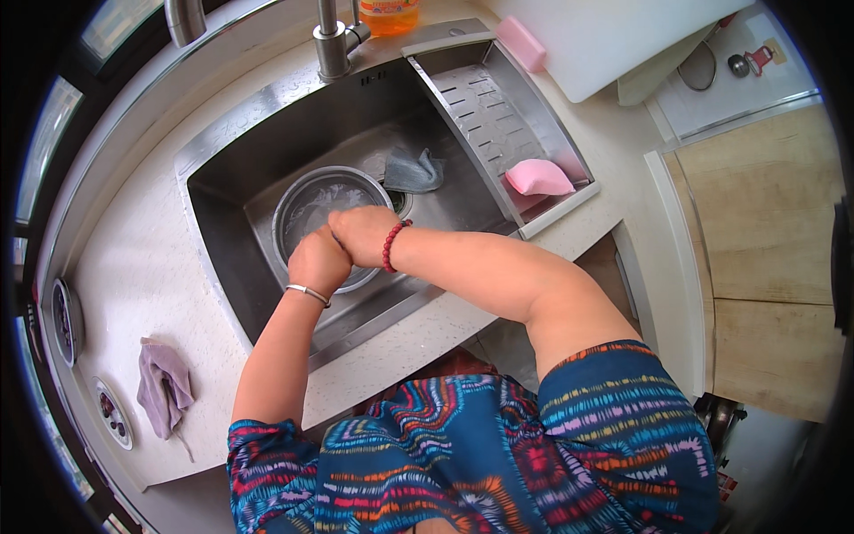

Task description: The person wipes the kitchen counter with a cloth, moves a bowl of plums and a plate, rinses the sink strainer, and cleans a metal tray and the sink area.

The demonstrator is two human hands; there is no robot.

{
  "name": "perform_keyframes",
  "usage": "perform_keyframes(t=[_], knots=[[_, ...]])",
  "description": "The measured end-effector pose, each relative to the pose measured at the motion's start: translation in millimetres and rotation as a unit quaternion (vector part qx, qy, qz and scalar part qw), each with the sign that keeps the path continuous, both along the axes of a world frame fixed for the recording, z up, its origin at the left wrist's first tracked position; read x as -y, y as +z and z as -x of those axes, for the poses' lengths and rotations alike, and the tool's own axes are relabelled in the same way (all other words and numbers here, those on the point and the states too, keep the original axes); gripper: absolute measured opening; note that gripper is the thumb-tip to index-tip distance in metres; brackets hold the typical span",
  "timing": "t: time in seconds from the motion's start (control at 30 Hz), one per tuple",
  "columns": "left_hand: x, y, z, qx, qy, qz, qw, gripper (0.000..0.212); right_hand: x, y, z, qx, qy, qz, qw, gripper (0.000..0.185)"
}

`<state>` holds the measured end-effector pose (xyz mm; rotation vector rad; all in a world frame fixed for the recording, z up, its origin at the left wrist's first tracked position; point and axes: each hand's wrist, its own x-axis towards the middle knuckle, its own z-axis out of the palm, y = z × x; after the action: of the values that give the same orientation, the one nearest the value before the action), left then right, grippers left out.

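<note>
My left hand (319, 260), with a silver bangle at the wrist, is a fist over the near side of a round metal basin (288, 200) in the sink. Pressed against it is my right hand (367, 233), also curled, with a red bead bracelet. A sliver of something dark shows between the two hands; whether they grip anything is hidden. Cloudy water appears to lie in the basin. A grey-blue cloth (413, 171) rests beside the basin, near the drain (400, 201).
A steel faucet (331, 53) rises behind the sink (220, 233). A pink sponge (539, 178) lies in the slotted side tray (490, 120). On the left counter are a mauve cloth (163, 387) and two dishes of dark pieces (112, 414). An orange bottle (389, 17) stands behind.
</note>
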<state>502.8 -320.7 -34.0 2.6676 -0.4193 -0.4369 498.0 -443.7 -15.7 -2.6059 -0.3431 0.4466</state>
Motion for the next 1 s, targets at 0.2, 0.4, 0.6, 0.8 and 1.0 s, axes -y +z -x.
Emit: perform_keyframes(t=[0.2, 0.4, 0.6, 0.8, 1.0], knots=[[-2.9, 8.5, 3.7, 0.084, -0.098, -0.074, 0.989, 0.013, -4.3, -29.2, 13.0, -0.039, -0.065, -0.162, 0.984, 0.019], [-18.1, 1.4, 0.0, 0.252, -0.214, -0.023, 0.944, 0.018, -5.0, -19.2, 14.6, -0.176, -0.063, -0.183, 0.965, 0.020], [-13.5, 11.9, 0.8, 0.302, -0.246, -0.031, 0.921, 0.012, 1.4, -20.0, 18.3, -0.381, -0.148, -0.382, 0.829, 0.011], [-33.0, 11.0, -1.6, 0.237, -0.063, -0.114, 0.963, 0.009, 40.7, 29.6, 32.3, 0.056, -0.118, -0.160, 0.978, 0.054], [-129.5, 63.1, -34.0, 0.194, 0.254, -0.079, 0.944, 0.041, 149.8, 69.1, 47.3, 0.148, -0.270, 0.147, 0.940, 0.064]])
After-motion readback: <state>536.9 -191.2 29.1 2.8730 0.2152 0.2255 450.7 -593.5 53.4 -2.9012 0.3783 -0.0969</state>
